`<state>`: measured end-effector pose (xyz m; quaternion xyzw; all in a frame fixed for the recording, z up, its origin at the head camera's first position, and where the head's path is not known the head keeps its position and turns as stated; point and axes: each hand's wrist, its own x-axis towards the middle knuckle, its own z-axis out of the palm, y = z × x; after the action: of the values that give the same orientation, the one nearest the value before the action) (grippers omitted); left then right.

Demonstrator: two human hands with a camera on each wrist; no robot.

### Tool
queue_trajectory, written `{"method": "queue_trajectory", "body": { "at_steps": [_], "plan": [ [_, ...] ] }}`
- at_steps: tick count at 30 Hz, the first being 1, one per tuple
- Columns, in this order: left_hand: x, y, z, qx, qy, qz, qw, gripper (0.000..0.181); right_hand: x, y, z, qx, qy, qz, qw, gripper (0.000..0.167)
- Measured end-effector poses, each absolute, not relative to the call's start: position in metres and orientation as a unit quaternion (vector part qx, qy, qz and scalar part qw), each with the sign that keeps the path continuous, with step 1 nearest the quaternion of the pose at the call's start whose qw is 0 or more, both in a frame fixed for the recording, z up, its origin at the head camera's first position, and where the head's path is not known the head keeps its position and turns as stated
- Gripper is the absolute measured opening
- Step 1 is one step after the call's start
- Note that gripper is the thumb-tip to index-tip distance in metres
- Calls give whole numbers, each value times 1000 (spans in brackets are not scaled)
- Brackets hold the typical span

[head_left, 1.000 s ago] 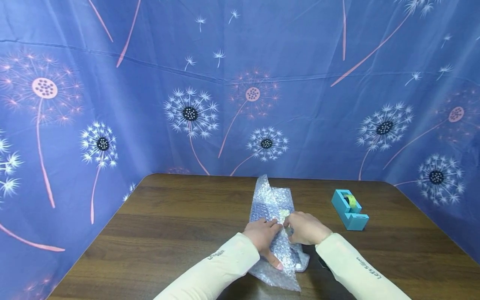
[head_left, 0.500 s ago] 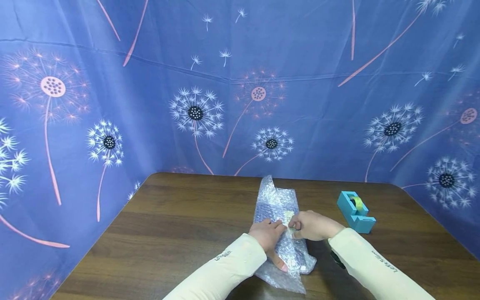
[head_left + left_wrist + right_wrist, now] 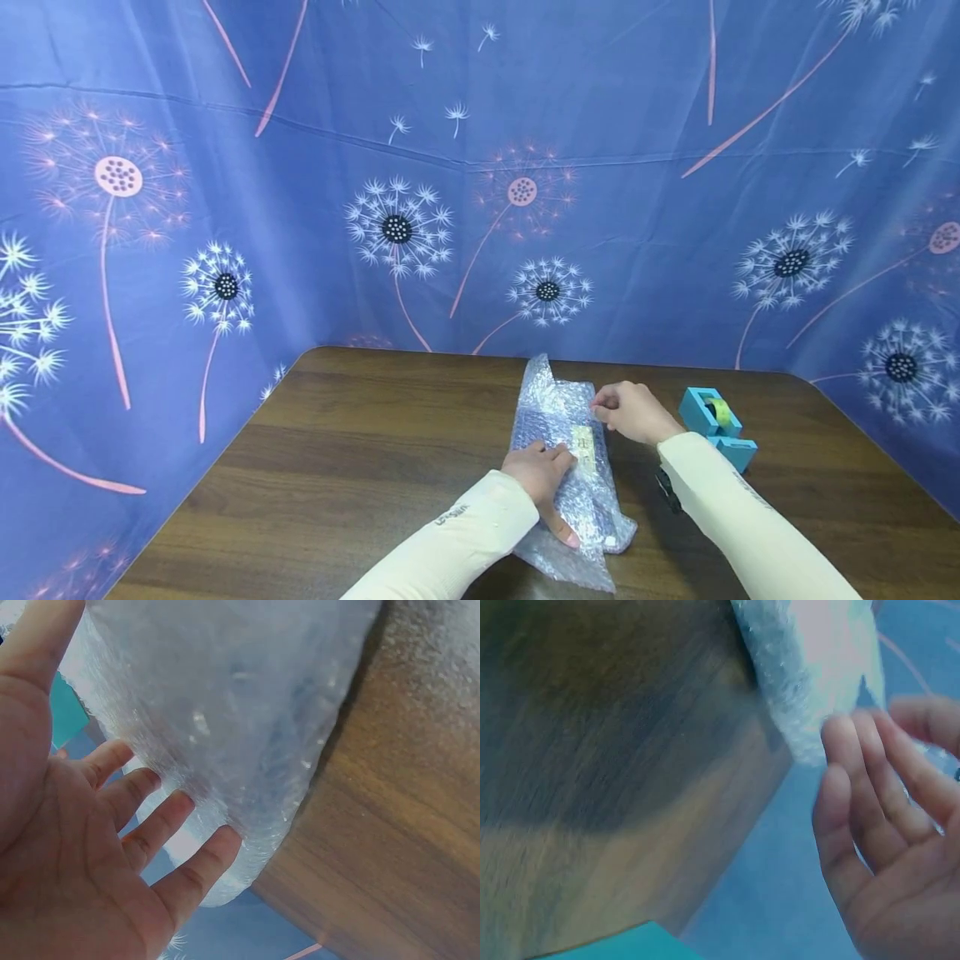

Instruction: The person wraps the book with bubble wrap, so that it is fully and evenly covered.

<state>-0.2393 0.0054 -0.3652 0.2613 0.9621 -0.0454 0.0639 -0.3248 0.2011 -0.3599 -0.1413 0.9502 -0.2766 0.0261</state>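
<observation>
A long parcel in bubble wrap (image 3: 551,408) lies on the brown table, its loose wrap spreading past the far and near ends. Across its top is a pale yellow strip of tape (image 3: 585,450). My left hand (image 3: 542,483) presses on the parcel's left side with spread fingers, thumb toward the near end. In the left wrist view, that hand's fingertips (image 3: 225,838) meet the crinkled wrap. My right hand (image 3: 632,412) is at the parcel's far right edge, fingers loosely bent. Whether its fingertips touch the wrap is hard to tell. What the wrap encloses is unclear.
A light blue tape dispenser (image 3: 718,425) with a yellow roll stands right of the parcel, partly behind the right forearm. The wooden table (image 3: 360,450) ends at a blue dandelion-print curtain (image 3: 465,208). A small dark object (image 3: 667,490) shows beneath the right sleeve.
My right hand has left the tape strip and moved away from me and to the right, uncovering the strip. The left hand stays on the wrap. The head view has shifted slightly.
</observation>
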Motion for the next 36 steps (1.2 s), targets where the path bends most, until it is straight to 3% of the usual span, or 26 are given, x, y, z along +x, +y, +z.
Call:
{"method": "queue_trajectory", "body": {
  "at_steps": [4,12,19,27,36],
  "plan": [
    [-239,7,-364,251,964,-40,74,104,-339,205,-365,-79,957,-280,-8,21],
    [-239,6,-367,241,967,-30,72,102,-357,197,-375,-6,953,-295,60,43],
    [-237,5,-365,243,968,-16,66,100,-363,181,-385,15,947,-317,41,57],
    [-234,6,-363,239,969,-19,55,98,-364,181,-393,47,921,-386,10,60],
    [-234,7,-361,233,970,-20,62,99,-360,194,-385,-16,919,-392,31,51]
  ]
}}
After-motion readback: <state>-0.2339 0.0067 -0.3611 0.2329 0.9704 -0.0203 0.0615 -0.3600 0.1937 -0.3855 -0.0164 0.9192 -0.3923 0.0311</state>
